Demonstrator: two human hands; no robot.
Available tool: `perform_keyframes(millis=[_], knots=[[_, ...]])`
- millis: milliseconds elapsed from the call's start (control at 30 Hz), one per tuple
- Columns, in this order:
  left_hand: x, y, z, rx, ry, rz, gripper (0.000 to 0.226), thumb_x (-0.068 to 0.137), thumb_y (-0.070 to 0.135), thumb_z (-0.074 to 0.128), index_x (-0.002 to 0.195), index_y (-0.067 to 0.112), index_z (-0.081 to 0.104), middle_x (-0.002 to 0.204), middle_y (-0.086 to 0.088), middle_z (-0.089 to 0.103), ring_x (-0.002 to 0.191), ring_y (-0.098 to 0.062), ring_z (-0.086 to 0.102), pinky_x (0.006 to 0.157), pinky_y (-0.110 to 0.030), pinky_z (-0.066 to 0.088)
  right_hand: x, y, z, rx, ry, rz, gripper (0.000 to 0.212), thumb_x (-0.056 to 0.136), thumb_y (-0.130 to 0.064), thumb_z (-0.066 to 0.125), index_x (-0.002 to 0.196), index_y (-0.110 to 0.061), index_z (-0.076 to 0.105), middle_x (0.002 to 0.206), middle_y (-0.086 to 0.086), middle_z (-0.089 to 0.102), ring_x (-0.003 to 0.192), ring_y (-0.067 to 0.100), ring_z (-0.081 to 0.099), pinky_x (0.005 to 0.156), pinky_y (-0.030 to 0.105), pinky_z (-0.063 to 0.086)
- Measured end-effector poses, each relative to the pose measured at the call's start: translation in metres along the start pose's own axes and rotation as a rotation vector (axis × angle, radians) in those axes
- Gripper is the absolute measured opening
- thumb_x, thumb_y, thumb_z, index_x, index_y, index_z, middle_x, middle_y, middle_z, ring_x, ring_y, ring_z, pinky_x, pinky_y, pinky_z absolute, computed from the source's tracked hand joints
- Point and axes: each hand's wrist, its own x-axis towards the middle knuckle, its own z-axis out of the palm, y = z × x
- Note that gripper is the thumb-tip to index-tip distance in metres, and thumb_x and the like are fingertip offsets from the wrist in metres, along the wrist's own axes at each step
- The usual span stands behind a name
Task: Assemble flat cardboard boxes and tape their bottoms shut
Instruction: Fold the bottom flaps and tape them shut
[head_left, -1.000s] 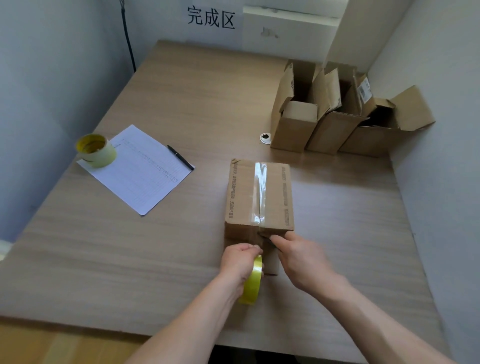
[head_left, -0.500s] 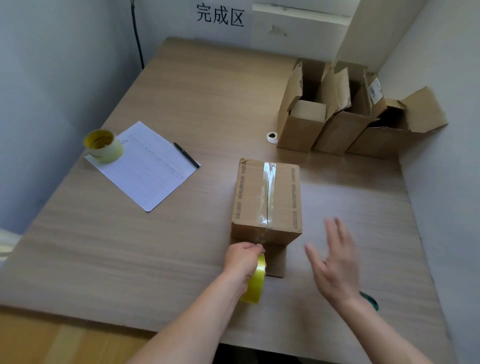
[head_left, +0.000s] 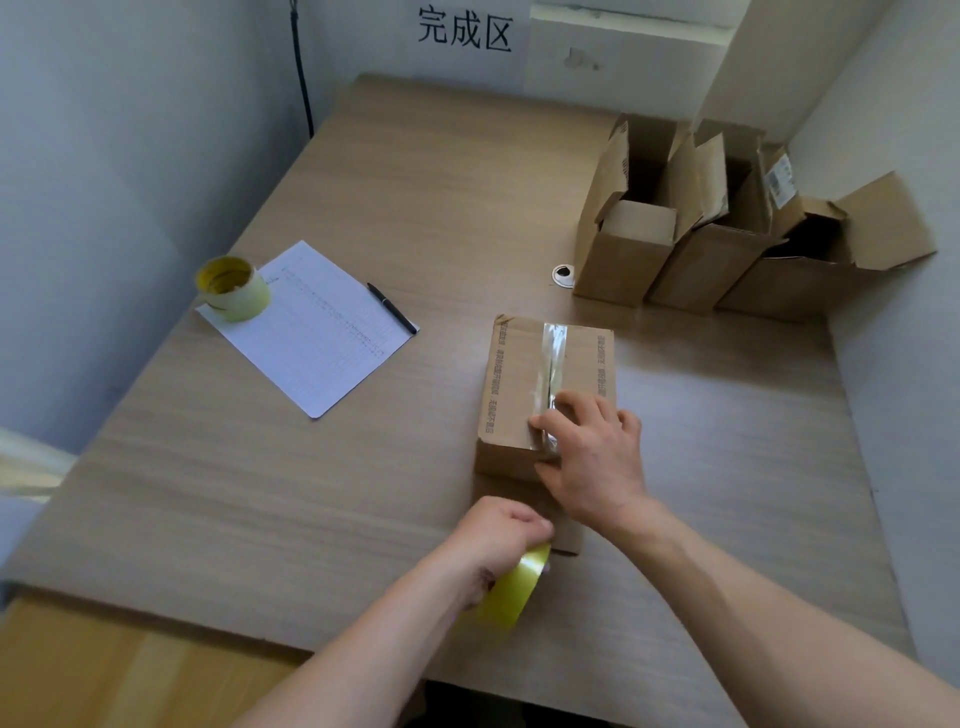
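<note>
A brown cardboard box (head_left: 514, 384) lies bottom-up on the wooden table (head_left: 260, 493), with a strip of clear tape (head_left: 551, 358) running along its centre seam. My right hand (head_left: 592, 452) lies flat on the near end of the box, fingers pressing the tape down over the edge. My left hand (head_left: 493, 540) grips a yellow tape roll (head_left: 511, 595) just in front of the box, low over the table.
Three assembled boxes (head_left: 691, 244) with open flaps stand at the back right against the wall. A sheet of paper (head_left: 311, 327), a black pen (head_left: 392, 314) and a second yellow tape roll (head_left: 231, 288) lie at the left. A small white disc (head_left: 563, 274) sits beside the boxes.
My right hand left the box's near edge, lifted open to the right, then came down flat onto the taped near end. My left hand kept holding the roll in place.
</note>
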Motion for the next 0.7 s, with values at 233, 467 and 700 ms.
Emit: perform_keyframes(millis=[233, 467, 700], knots=[[-0.034, 0.030, -0.002, -0.316, -0.090, 0.226, 0.012, 0.091, 0.014, 0.065, 0.089, 0.013, 0.077, 0.083, -0.011, 0.071, 0.066, -0.019, 0.065, 0.054, -0.026, 0.052, -0.068, -0.010, -0.046, 1.127, 0.253, 0.455, 0.034, 0.079, -0.046, 0.062, 0.109, -0.031, 0.071, 0.103, -0.004, 0.071, 0.099, 0.016, 0.066, 0.085, 0.036, 0.055], [-0.042, 0.055, 0.034, -0.199, -0.009, 0.358, 0.020, 0.094, 0.018, 0.062, 0.087, 0.023, 0.080, 0.109, -0.001, 0.063, 0.100, -0.020, 0.066, 0.089, -0.041, 0.055, -0.103, -0.041, -0.041, 1.440, 0.107, 0.546, 0.073, 0.085, 0.012, 0.064, 0.140, -0.031, 0.041, 0.114, 0.007, 0.072, 0.109, 0.022, 0.068, 0.081, 0.031, 0.058], [-0.039, 0.047, 0.039, 0.074, 0.204, 0.602, 0.033, 0.090, 0.024, 0.067, 0.080, 0.055, 0.072, 0.116, 0.018, 0.040, 0.119, -0.012, 0.042, 0.107, -0.038, 0.041, -0.097, -0.024, -0.063, 1.431, 0.082, 0.625, 0.027, 0.092, -0.032, 0.059, 0.118, -0.037, 0.065, 0.080, 0.010, 0.069, 0.060, 0.021, 0.060, 0.051, 0.032, 0.051]])
